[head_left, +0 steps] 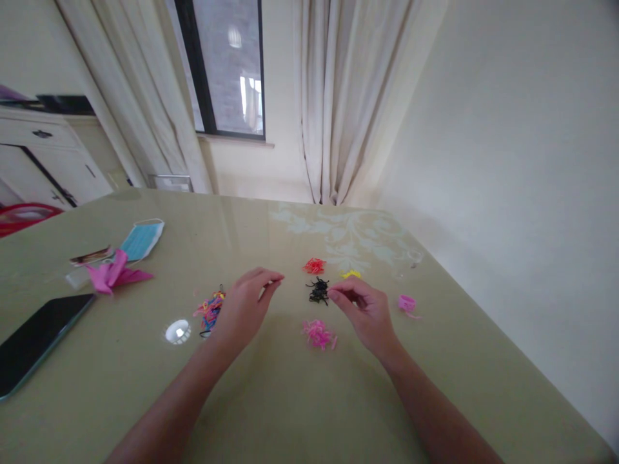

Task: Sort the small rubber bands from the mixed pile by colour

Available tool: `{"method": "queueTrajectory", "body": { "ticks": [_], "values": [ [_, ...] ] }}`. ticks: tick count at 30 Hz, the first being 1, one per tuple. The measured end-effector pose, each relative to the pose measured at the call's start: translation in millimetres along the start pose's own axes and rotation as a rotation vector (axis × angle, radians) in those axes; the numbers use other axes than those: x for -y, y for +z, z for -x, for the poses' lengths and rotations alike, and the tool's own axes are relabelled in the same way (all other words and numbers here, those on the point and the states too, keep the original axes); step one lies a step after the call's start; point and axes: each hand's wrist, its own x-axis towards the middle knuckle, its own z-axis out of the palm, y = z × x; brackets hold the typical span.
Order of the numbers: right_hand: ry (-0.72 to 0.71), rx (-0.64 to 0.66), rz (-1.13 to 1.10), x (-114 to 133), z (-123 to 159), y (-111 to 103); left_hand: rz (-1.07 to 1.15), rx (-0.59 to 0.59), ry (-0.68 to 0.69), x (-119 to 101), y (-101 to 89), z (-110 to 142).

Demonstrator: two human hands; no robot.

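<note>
My left hand point(249, 299) hovers over the middle of the table with thumb and fingertips pinched together; whatever it may hold is too small to make out. Beside its wrist lies a mixed pile of coloured rubber bands point(211, 310), partly hidden by the hand. My right hand point(366, 312) is also pinched, its fingertips at the right edge of a pile of black rubber bands point(318, 290). What sits between those fingertips cannot be seen. Red bands point(314, 265) lie behind the black ones, pink bands point(320, 334) in front. Yellow bands point(351, 274) show partly behind my right hand.
Right of my right hand is a small pink item point(407, 303). On the left lie a shiny clear dome point(178, 332), a phone point(41, 338), a pink folded paper figure point(116, 274) and a blue face mask point(142, 240). A wall point(532, 193) borders the table's right side.
</note>
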Motion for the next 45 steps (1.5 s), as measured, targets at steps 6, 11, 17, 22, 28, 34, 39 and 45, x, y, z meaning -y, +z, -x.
{"method": "queueTrajectory", "body": {
  "ticks": [6, 11, 17, 22, 28, 34, 39, 45],
  "values": [
    [-0.044, 0.109, 0.472, -31.1, -2.6, 3.7, -0.66, 0.301, -0.196, 38.5, -2.3, -4.0],
    [-0.024, 0.156, 0.64, -47.4, -1.8, 11.6, -0.613, 0.321, -0.252, 44.8, 4.3, -8.9],
    [-0.003, 0.167, 0.679, -53.6, -4.5, 14.9, -0.614, 0.291, -0.213, 46.2, 6.9, -7.6],
    [-0.023, 0.106, 0.653, -54.4, -4.8, 10.2, -0.366, 0.098, -0.163, 38.6, 8.1, -9.9],
    [-0.058, 0.027, 0.521, -42.7, -5.2, 7.8, 0.524, 0.013, -0.105, 14.6, 15.0, -10.8],
    [-0.129, 0.075, 0.207, -12.3, 1.4, 11.8, 0.914, 0.055, -0.127, -12.6, 20.8, 2.8],
    [-0.224, 0.061, 0.128, 4.4, 6.5, 12.5, 0.973, 0.086, -0.096, -25.3, 24.3, 12.7],
    [-0.207, 0.031, 0.096, 8.4, 6.4, 12.3, 0.965, 0.072, -0.073, -27.2, 28.4, 15.1]
  ]
}}
